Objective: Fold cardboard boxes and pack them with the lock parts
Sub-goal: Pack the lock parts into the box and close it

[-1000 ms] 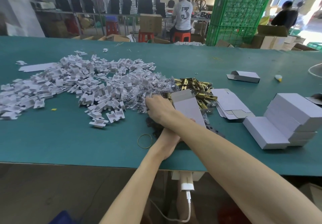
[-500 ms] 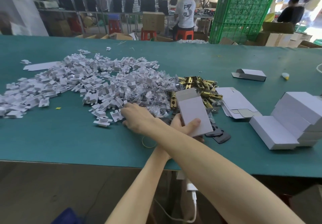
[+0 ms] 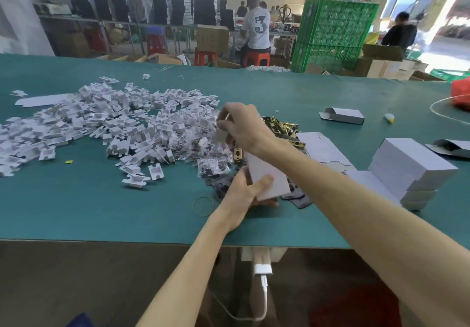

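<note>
Left hand (image 3: 243, 192) grips the white box (image 3: 267, 178) low on the table (image 3: 76, 212), near its front edge: thumb across the near face, other fingers hidden underneath. The box is tilted and its upper end is hidden behind the right wrist. Forearms are crossed, right over left. Right hand (image 3: 241, 126) sits at 11 o'clock from the box, raised, fingers curled and pinching a small white card piece (image 3: 220, 136) that hangs below the fingertips. Clock positions from the held box: the big pile of white card pieces (image 3: 114, 123) spreads from 9 to 11 o'clock. Clear bags of small parts (image 3: 213, 166) are at 9 o'clock, just beside the box. Brass lock parts (image 3: 282, 126) are at 1 o'clock, partly behind the right hand. Black plates (image 3: 300, 198) lie at 4 o'clock, touching or just under the box; can't tell which. Flat box blanks (image 3: 320, 146) are at 2 o'clock. The stack of folded boxes (image 3: 407, 166) is at 3 o'clock, well apart. One loose folded box (image 3: 343, 115) lies at 1 o'clock, further back. A rubber band (image 3: 203, 206) lies flat at 8 o'clock, near the left wrist. Background at 12 o'clock: green crates (image 3: 333, 34) and a seated person in a white shirt (image 3: 256, 29), back to camera.
</note>
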Available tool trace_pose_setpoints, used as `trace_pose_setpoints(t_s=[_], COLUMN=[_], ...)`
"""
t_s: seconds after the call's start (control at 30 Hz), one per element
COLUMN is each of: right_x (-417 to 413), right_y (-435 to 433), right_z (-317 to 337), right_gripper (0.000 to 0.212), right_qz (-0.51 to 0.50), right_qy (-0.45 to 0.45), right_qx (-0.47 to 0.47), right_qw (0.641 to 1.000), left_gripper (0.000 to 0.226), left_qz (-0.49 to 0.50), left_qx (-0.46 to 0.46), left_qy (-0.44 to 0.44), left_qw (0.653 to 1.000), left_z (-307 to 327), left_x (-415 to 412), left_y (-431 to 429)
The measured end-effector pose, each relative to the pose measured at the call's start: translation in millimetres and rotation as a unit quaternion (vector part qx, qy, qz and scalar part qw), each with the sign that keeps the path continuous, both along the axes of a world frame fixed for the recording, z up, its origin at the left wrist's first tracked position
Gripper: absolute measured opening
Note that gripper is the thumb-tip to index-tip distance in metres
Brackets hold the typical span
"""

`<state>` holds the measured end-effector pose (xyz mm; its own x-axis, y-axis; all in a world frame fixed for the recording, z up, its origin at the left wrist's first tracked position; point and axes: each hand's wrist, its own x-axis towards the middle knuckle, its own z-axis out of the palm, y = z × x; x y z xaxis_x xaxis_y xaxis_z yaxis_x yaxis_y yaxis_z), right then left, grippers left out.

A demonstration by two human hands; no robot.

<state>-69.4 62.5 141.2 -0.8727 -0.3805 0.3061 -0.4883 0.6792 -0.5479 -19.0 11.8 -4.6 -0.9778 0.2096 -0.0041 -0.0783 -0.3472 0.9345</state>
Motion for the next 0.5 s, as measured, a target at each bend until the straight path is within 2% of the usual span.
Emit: trace_pose_setpoints(t_s=[0.2,0.5], right_x=[-12.7,-2.1], right_y=[72.9,86.5], right_z=[21.0,7.7], right_gripper=[0.01,0.012], right_qz=[-0.083,-0.051], right_qy=[-0.01,0.012], right_qx=[0.044,0.219], right_qw=[0.996,0.974], left_gripper=[0.064,0.071], left_qz=[-0.012,-0.031], left_qx=[0.023,0.001], left_qy=[-0.009,0.013], left_qw=[1.0,0.999], left_z=[5.0,7.9], left_x=[3.4,7.7], left_y=[0.6,0.0])
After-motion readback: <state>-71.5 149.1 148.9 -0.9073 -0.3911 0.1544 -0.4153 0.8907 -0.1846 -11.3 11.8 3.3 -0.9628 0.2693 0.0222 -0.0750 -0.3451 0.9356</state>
